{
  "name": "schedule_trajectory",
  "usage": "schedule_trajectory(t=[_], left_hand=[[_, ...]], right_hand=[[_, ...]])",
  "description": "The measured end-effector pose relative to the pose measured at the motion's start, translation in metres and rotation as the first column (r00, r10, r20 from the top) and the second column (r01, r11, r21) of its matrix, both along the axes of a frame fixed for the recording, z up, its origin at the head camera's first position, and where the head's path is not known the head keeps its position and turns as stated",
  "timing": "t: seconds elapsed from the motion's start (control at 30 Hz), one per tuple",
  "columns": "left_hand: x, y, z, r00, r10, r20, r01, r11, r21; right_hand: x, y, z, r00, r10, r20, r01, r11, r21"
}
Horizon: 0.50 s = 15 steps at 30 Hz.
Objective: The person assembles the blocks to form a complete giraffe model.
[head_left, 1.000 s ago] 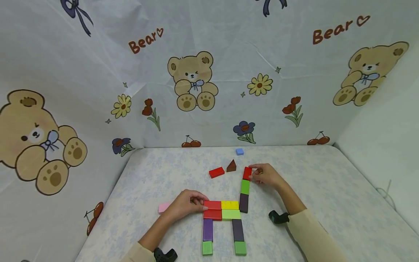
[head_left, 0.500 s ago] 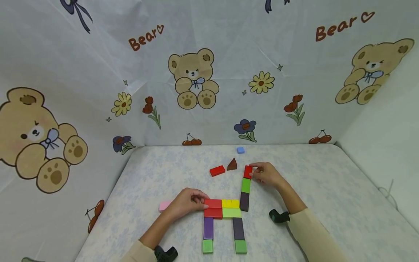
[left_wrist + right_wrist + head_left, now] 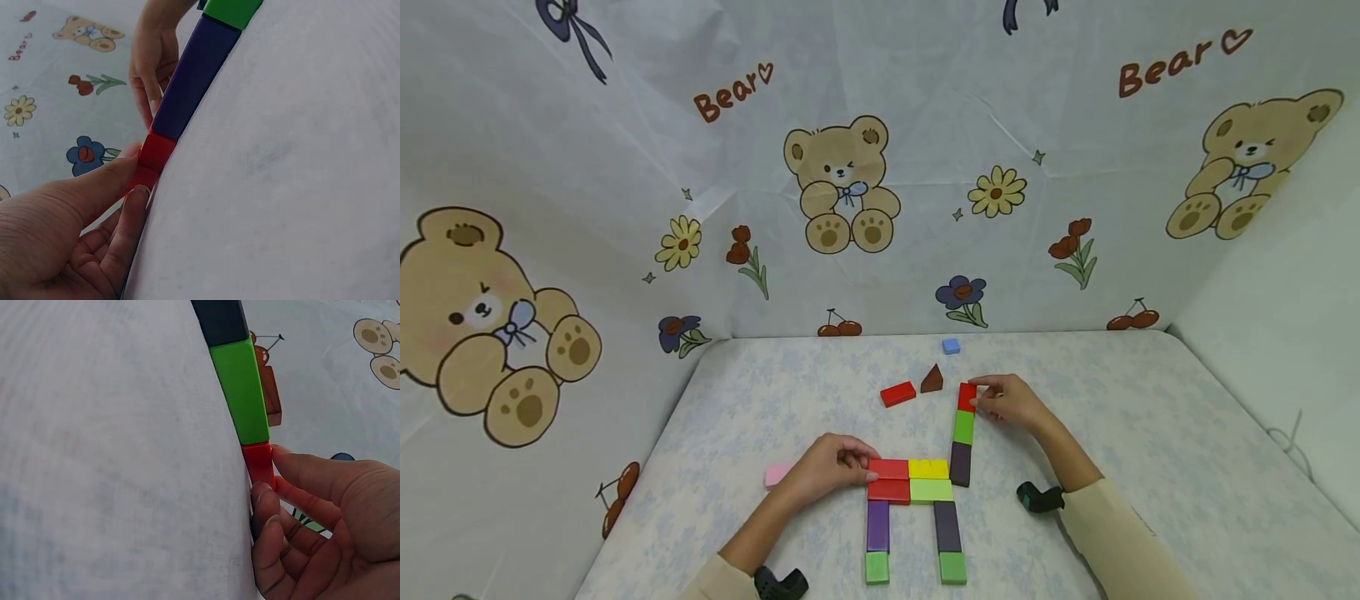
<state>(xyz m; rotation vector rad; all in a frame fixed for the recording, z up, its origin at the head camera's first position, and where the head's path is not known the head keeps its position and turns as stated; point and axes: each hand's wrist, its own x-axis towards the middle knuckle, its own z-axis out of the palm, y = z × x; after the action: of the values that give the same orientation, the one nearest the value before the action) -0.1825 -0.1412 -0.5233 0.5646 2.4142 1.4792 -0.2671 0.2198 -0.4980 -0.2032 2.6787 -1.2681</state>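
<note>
My left hand (image 3: 831, 462) pinches the left end of the upper red block (image 3: 891, 469), its thumb close to the lower red block (image 3: 889, 492). Right of these lie a yellow block (image 3: 928, 469) and a light green block (image 3: 931, 492). Below, a purple block (image 3: 878, 525) and a dark block (image 3: 947, 527) each end in a green square block (image 3: 953, 568). At the upper right, my right hand (image 3: 1011, 400) holds a red block (image 3: 259, 464) by its right side with thumb and fingertips. Under it a green block (image 3: 963, 428) and a dark block (image 3: 960, 464) continue the column.
A loose red block (image 3: 898, 394), a brown triangular block (image 3: 932, 380) and a small blue block (image 3: 951, 346) lie farther back. A pink block (image 3: 777, 475) is partly hidden by my left hand. A bear-print cloth (image 3: 910, 292) rises behind the table.
</note>
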Motion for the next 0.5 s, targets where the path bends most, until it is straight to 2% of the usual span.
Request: schedule_trajectory(t=[0.5], left_hand=[[0.0005, 0.0002, 0.0020, 1.000, 0.001, 0.006, -0.001, 1.000, -0.007]], right_hand=[[-0.0006, -0.0006, 0.0010, 1.000, -0.004, 0.011, 0.004, 1.000, 0.014]])
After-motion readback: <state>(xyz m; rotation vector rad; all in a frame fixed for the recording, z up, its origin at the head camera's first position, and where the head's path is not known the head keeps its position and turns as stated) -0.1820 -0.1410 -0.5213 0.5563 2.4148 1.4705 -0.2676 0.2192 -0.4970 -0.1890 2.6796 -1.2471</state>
